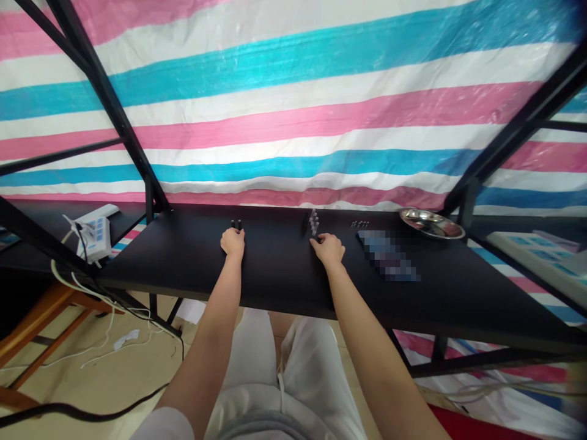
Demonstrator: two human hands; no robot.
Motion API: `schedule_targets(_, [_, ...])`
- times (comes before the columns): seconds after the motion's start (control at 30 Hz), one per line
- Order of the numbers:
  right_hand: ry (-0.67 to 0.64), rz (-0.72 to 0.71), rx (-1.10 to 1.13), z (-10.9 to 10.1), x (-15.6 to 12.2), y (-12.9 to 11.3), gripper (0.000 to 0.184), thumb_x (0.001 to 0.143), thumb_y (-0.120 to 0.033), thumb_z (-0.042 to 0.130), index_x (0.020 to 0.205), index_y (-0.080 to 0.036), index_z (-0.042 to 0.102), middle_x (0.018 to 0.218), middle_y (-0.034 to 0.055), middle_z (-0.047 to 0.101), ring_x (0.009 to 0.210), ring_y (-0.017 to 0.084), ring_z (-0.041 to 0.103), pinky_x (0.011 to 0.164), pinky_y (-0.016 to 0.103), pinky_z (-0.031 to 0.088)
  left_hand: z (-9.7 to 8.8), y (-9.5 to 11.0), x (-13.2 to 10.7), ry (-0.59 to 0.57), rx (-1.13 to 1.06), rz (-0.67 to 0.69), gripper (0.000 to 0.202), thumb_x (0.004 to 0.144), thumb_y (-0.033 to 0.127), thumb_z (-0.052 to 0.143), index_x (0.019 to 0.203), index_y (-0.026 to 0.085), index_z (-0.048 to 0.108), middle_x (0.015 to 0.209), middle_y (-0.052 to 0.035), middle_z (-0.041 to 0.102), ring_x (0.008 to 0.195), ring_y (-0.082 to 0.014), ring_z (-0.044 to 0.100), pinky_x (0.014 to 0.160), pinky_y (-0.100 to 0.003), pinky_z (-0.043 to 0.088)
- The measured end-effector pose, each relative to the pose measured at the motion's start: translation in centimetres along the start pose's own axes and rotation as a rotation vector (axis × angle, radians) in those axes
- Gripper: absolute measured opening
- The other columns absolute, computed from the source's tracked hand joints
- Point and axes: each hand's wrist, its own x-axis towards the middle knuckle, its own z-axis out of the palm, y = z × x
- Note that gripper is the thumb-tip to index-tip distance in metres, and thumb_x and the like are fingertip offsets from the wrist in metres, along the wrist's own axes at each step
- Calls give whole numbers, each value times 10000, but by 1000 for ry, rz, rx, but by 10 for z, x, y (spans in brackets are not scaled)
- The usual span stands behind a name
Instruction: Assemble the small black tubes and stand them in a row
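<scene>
Both hands are resting curled on the black counter (275, 275). Left hand (232, 241) is touching two dark pegs (236, 224) near the counter's far edge; right hand (328, 247) is sitting just short of a peg cluster (313, 222). I cannot tell if either is gripping.

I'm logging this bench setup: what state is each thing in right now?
left hand: curled, resting on the black table, just short of two dark pins standing upright.
right hand: curled, on the table, at a standing cluster of small pins.
row of small pieces: standing, untouched.
metal dish: upright, contents unclear.
power strip: cables plugged in.
</scene>
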Motion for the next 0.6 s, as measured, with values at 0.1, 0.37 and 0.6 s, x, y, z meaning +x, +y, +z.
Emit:
schedule_targets(0.1, [5,22,14,3,4,-1,322,758,-387,561,1001,-187,627,1021,90,600,979,250,521,811,374,349,0,-1,-1,-1,6,11,247,780,363,539,861,201,707,875,-112,687,856,-249,628,726,-315,440])
schedule_targets(0.37, [6,30,7,9,18,-5,293,760,-377,556,968,-188,640,1048,97,612,993,254,523,828,381,337,5,13,-21,41,-2,286,307,826,423,479,817,212,702,708,-57,675,725,-185,617,694,-264,406])
schedule_targets(0.6, [34,18,42,13,21,-2,273,756,-377,545,934,-202,656,977,78,632,954,238,531,816,363,335,15,43,-57,-108,-28,836,289,865,356,432,921,199,668,706,-41,627,746,-162,558,715,-257,406])
